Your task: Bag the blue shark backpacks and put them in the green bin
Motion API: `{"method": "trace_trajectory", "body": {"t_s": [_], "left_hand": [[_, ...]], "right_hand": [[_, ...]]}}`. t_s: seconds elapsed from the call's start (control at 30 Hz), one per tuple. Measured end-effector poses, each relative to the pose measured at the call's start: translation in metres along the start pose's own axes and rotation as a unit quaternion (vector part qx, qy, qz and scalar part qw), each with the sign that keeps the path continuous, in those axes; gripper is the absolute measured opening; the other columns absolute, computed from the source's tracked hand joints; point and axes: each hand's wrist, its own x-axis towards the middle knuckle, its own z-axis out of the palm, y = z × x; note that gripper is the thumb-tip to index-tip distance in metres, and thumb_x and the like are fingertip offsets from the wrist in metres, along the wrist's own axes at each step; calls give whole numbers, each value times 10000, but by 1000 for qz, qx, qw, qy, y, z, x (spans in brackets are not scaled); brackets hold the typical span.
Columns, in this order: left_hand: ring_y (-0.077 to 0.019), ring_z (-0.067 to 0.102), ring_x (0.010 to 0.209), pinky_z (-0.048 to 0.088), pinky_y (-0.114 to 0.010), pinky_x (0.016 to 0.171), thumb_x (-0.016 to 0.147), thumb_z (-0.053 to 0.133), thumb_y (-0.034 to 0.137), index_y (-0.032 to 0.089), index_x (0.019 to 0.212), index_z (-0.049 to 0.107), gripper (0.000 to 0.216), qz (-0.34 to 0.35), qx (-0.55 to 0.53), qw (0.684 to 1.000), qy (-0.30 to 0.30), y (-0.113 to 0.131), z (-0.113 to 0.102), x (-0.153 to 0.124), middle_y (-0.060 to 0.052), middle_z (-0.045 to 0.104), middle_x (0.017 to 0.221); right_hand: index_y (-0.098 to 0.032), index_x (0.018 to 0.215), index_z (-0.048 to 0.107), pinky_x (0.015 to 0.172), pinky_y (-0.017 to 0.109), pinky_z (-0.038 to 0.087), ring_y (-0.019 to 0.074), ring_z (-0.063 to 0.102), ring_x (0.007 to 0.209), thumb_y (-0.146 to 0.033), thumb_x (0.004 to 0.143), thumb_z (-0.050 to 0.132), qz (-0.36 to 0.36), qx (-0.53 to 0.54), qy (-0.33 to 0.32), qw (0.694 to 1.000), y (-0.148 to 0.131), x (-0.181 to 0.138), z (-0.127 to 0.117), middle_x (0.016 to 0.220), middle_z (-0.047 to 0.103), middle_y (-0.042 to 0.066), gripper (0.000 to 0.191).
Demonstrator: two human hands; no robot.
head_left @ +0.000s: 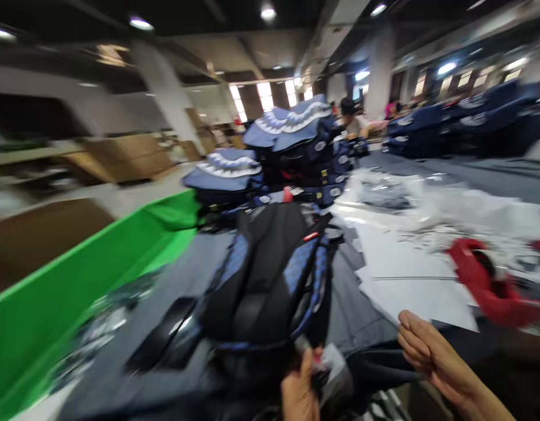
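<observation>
Lying flat: a black and blue fabric backpack (270, 280) is laid straps-up on the grey table (182, 275), right in front of the camera.
Left hand: the left hand (298, 392) is seen at the bottom edge, fingers pinched shut on a small red and white tag (323, 362) at the near end of the backpack.
Right hand: the right hand (428, 351) is held just right of the tag, fingers loosely spread and curled, nothing gripped; dark fabric is touched or nearly touched, hard to tell with the blur.
Stack behind: more blue backpacks with white shark-teeth trim (291, 140) are piled further back on the table.
Right side: white paper sheets (410, 280) and a red tape dispenser (484, 280) are spread out.
Left side: a bright green bin wall (77, 286) is seen beside the table.
</observation>
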Motion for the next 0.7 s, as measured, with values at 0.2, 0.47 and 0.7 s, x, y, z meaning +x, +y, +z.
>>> {"method": "trace_trajectory", "body": {"t_s": [0.2, 0.47, 0.7], "left_hand": [[-289, 688, 952, 524, -365, 906, 673, 835, 644, 140, 905, 754, 560, 88, -33, 994, -48, 19, -3, -6, -115, 746, 938], [-339, 640, 1168, 471, -391, 1052, 651, 876, 597, 131, 1042, 757, 621, 109, -109, 980, -129, 28, 2, -10, -143, 746, 1126], [-318, 664, 1118, 474, -404, 1041, 633, 836, 699, 150, 973, 763, 650, 19, -135, 990, -22, 15, 1, -8, -111, 765, 1063]], "right_hand": [[-219, 739, 465, 518, 228, 307, 100, 381, 530, -787, 899, 482, -165, -255, -311, 901, -19, 32, 114, 595, 443, -47, 590], [-259, 762, 512, 477, 270, 320, 173, 571, 457, -630, 991, 308, -361, -462, -169, 793, 13, 63, 130, 566, 614, 20, 482], [-271, 788, 513, 477, 267, 337, 187, 615, 490, -538, 967, 403, -338, -465, -170, 800, 13, 60, 129, 597, 645, 14, 340]]}}
